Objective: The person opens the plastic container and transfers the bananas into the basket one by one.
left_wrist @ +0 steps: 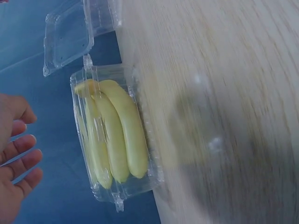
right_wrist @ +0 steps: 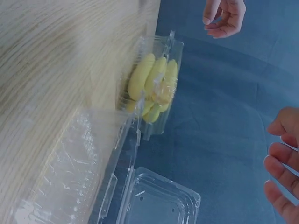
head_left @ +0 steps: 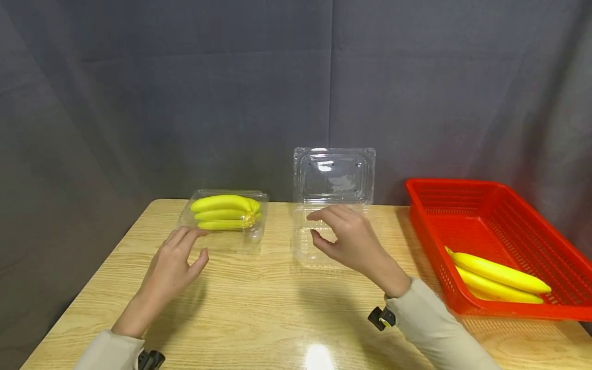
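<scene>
Hands hover low over the wooden surface, neither gripping anything. The left hand has its grip spread and relaxed, fingertips just short of the closed clear box that sits near the far edge, left of centre, with a bunch of bananas sealed inside. The right hand hangs over the base of the open clear box, grip loosely spread, thumb and forefinger apart and pinching nothing; whether any finger touches the plastic cannot be told. That box's lid stands upright at the far edge against the grey backdrop.

Only the head view shows the red basket at the right edge, holding loose bananas in its near corner. The left wrist view, blurred, shows the closed box end on with three bananas side by side, the open lid beyond, and the left fingers apart from the box. The right wrist view shows the open box's base and lid, the packed bananas further along the far edge, and the right fingers held off the plastic.

Bare wood lies between the two boxes and across the whole near half of the surface. No writing or label can be read anywhere.
</scene>
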`<state>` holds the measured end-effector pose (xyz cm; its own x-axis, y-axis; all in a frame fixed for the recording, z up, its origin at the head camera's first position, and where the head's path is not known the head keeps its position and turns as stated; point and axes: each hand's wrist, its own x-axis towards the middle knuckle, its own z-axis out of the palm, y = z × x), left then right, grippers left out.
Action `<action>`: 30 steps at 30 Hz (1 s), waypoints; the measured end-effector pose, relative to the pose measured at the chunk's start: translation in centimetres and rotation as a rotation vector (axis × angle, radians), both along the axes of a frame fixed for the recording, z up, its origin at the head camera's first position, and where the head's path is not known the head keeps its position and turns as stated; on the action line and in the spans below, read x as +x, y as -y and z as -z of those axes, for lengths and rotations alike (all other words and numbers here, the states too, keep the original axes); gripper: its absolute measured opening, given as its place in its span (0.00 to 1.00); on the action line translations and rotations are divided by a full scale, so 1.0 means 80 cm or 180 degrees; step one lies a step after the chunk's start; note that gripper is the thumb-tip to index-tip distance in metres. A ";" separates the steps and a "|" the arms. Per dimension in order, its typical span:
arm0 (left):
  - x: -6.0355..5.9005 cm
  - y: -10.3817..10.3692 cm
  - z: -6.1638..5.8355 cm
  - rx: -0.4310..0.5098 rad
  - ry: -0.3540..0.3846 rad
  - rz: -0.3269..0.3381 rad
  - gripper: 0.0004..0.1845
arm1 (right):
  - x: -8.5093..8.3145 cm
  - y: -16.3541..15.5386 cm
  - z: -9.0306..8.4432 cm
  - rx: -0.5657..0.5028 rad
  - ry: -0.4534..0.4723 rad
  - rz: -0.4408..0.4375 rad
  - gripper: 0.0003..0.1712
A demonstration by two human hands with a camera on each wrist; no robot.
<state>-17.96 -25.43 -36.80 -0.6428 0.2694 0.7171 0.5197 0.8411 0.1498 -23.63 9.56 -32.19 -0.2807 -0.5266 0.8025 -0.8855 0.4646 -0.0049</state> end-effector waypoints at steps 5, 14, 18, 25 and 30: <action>-0.004 0.005 0.002 -0.0028 -0.0007 -0.0002 0.17 | -0.004 0.007 0.004 0.0058 -0.0006 0.0006 0.14; -0.008 0.015 0.004 -0.0083 -0.0041 -0.0049 0.16 | -0.012 0.019 0.011 0.0162 -0.0132 0.0014 0.18; -0.008 0.017 0.005 -0.0126 -0.0016 -0.0089 0.16 | -0.015 0.024 0.016 0.0253 -0.0233 0.0048 0.18; -0.008 0.021 0.007 -0.0199 -0.0015 -0.0128 0.15 | -0.017 0.032 0.020 0.0344 -0.0224 -0.0009 0.15; -0.015 0.026 0.007 -0.0248 -0.0025 -0.0171 0.14 | -0.023 0.038 0.022 0.0409 -0.0213 -0.0003 0.14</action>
